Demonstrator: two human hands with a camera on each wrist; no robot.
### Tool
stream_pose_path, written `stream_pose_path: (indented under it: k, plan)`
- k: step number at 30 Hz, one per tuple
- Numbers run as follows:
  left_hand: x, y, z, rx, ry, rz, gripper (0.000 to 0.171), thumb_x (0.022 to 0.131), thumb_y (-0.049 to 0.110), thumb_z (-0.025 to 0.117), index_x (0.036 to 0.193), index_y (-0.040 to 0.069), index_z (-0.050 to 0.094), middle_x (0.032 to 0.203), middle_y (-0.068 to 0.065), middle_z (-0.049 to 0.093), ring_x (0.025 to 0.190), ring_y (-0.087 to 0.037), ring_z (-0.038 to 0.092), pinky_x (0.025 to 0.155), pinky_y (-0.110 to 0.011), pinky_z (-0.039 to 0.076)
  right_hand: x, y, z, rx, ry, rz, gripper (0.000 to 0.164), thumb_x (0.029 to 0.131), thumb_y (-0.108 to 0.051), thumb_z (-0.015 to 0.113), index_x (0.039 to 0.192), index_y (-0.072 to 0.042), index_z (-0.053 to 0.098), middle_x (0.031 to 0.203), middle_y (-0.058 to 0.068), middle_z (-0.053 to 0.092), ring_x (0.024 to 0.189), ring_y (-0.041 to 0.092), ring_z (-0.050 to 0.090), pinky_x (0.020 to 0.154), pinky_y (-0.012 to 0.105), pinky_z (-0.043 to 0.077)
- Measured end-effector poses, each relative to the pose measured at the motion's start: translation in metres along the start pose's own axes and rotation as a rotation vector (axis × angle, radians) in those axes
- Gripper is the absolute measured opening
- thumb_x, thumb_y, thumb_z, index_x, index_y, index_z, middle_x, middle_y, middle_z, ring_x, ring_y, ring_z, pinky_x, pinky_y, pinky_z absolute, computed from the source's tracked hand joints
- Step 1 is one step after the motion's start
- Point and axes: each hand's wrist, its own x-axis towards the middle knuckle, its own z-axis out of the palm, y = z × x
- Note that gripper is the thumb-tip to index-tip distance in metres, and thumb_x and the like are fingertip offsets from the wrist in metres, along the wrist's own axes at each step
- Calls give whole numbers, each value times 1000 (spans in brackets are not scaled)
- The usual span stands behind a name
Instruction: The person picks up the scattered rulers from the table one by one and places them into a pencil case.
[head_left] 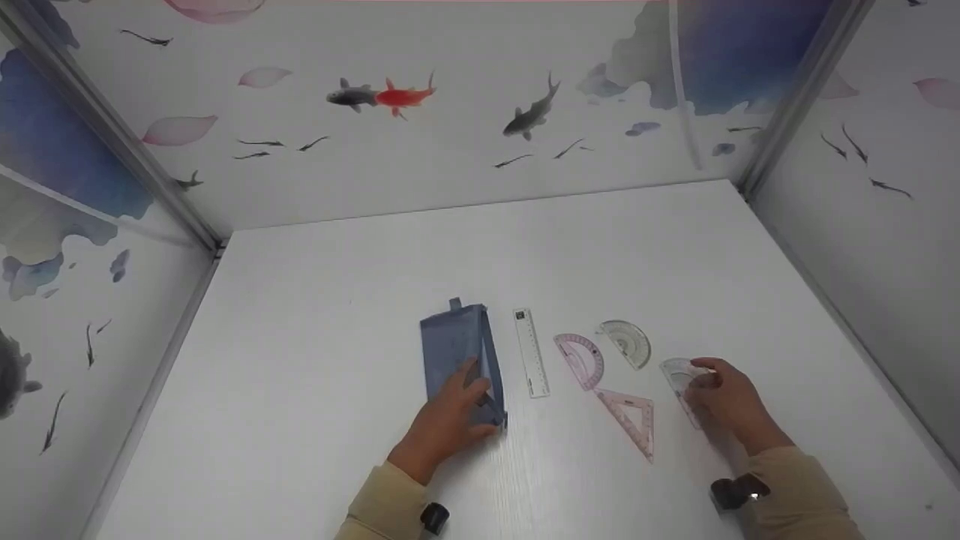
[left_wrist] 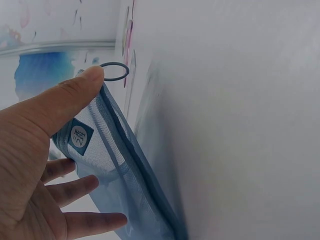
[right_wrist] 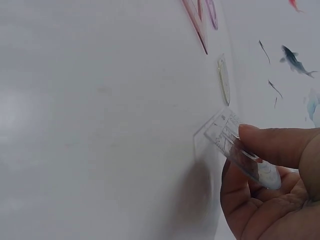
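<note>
My left hand grips the blue mesh pencil case, which lies flat with its zipped side partly open. In the left wrist view the thumb is at the zipper end beside a dark ring, and three fingers stretch along the mesh. My right hand pinches a clear protractor between thumb and fingers, tilted at the table. Behind it shows a faint clear outline; whether that is a second piece or a reflection is unclear. Between the hands lie a clear ruler, a pink protractor and a yellowish protractor.
A pink set square lies below the pink protractor, close to its lower end. The white table is enclosed at the back and sides by panels printed with fish and petals. Each wrist wears a small black camera.
</note>
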Motion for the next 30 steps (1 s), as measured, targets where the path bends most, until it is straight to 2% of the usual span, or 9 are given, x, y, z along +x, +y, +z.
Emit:
stream_pose_path:
  k: [4,10,24,30]
  plan:
    - [-1,0,1,13,13,11,60,77,30,82,128,15,54,154,-17,30,133,-38,42,91,-45,51,-2,-4,-1,26,8,6,61,93,-12,60,144,3,32,134,33,43,115,42,48,91,44,47]
    - [-1,0,2,33,22,11,61,77,32,82,129,15,54,153,-16,31,133,-37,42,89,-44,52,-4,-9,-2,67,17,14,60,93,-11,61,144,2,32,132,31,44,112,37,50,82,33,50]
    - [0,-1,1,23,-2,-10,60,77,33,81,128,16,53,154,-17,29,134,-38,40,90,-45,51,-1,-24,-1,102,22,-33,60,93,-9,62,144,3,33,125,26,52,106,27,54,78,25,51]
    - [-1,-2,1,15,4,-1,61,77,32,81,128,16,53,154,-17,29,134,-38,40,93,-46,49,0,-32,3,123,16,-66,57,94,-11,60,143,3,34,117,19,55,97,19,55,76,23,50]
